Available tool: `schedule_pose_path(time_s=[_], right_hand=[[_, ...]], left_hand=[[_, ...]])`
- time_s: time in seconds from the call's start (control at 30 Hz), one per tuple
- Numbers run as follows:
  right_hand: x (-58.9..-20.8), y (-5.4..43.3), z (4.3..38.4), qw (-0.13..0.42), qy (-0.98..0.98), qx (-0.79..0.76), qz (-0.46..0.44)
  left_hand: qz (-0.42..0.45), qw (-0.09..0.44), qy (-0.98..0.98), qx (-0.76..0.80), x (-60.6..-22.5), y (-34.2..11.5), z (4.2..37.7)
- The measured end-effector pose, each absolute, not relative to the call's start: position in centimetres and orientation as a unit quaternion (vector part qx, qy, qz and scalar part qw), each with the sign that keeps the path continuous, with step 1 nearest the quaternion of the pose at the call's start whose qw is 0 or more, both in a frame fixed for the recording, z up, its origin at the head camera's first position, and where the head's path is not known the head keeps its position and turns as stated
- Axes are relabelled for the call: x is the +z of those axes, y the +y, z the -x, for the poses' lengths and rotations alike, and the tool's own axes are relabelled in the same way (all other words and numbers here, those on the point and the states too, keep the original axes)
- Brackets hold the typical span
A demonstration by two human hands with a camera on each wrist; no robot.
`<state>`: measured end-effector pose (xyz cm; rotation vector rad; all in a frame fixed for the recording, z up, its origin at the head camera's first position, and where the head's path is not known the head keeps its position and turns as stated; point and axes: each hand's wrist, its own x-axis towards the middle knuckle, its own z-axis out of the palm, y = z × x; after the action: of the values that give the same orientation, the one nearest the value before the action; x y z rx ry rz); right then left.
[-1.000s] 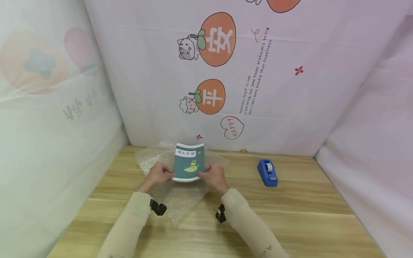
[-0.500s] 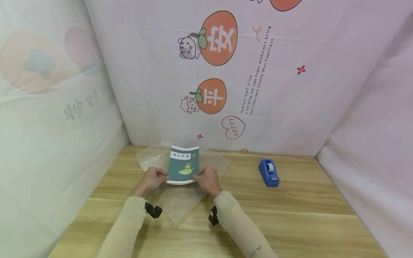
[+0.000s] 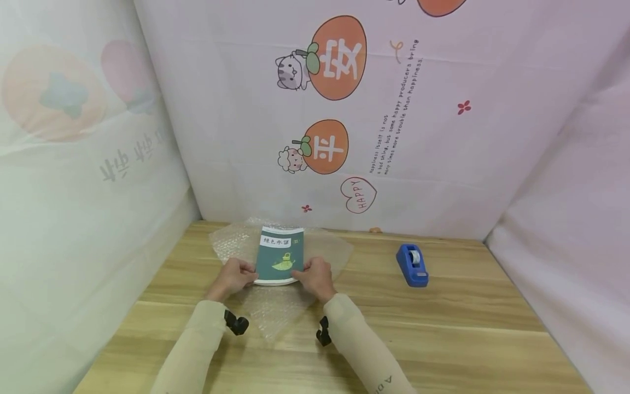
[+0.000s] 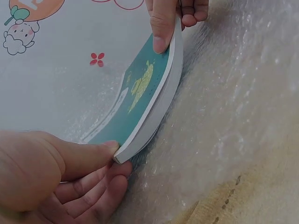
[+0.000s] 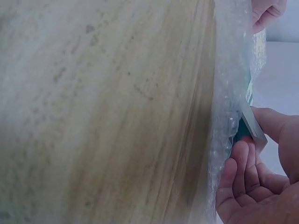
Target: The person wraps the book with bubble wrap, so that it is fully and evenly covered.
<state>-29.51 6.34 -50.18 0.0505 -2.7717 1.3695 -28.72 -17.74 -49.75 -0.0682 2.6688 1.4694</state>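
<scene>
Both hands hold a thin green book (image 3: 279,256) with white bands and a yellow-green leaf drawing on its cover. The left hand (image 3: 234,278) pinches its near left corner, thumb on the cover and fingers beneath. At the near right corner, the right hand (image 3: 317,277) pinches it the same way. The book bows downward between them, and its page edges (image 4: 163,98) show in the left wrist view. Under it lies a sheet of bubble wrap (image 3: 273,312), set cornerwise. In the right wrist view, the right fingers (image 5: 240,161) are close against the bubble wrap.
A blue tape dispenser (image 3: 412,266) with a roll of tape stands to the right on the wooden table (image 3: 458,328). A printed white cloth (image 3: 423,180) hangs behind the table's far edge, with more white cloth on both sides.
Both hands have carried the book slightly left and toward the person, lowering it over the bubble wrap. The grip at both corners is the same. The tape dispenser stays in its place.
</scene>
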Motion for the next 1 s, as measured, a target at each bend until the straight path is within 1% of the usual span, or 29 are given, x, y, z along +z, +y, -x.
schedule_pose_path(time_s=[0.13,0.37,0.5,0.63,0.83,0.9,1.0], right_hand=[[-50.1,6.4,29.6,0.024,-0.901,0.432,-0.009],[-50.1,6.4,29.8,-0.003,-0.908,0.419,0.002],[-50.2,6.4,29.9,-0.006,-0.916,0.402,-0.005],[-50.1,6.6,29.9,-0.012,-0.924,0.383,-0.007],[-49.4,7.0,29.6,-0.041,-0.928,0.371,-0.008],[-49.2,7.1,29.6,-0.050,-0.930,0.365,-0.011],[-48.8,7.5,29.7,-0.065,-0.931,0.358,-0.019]], left_hand=[[0.023,0.046,0.884,0.464,-49.5,-17.5,28.8],[0.018,0.047,0.890,0.452,-49.5,-17.5,29.1],[0.018,0.046,0.898,0.436,-49.3,-17.5,29.0],[0.009,0.021,0.910,0.413,-49.0,-17.2,28.7],[0.007,-0.021,0.936,0.352,-48.5,-17.0,28.2],[0.003,-0.023,0.942,0.334,-48.3,-17.1,28.1],[-0.009,-0.012,0.944,0.330,-47.7,-17.2,27.9]])
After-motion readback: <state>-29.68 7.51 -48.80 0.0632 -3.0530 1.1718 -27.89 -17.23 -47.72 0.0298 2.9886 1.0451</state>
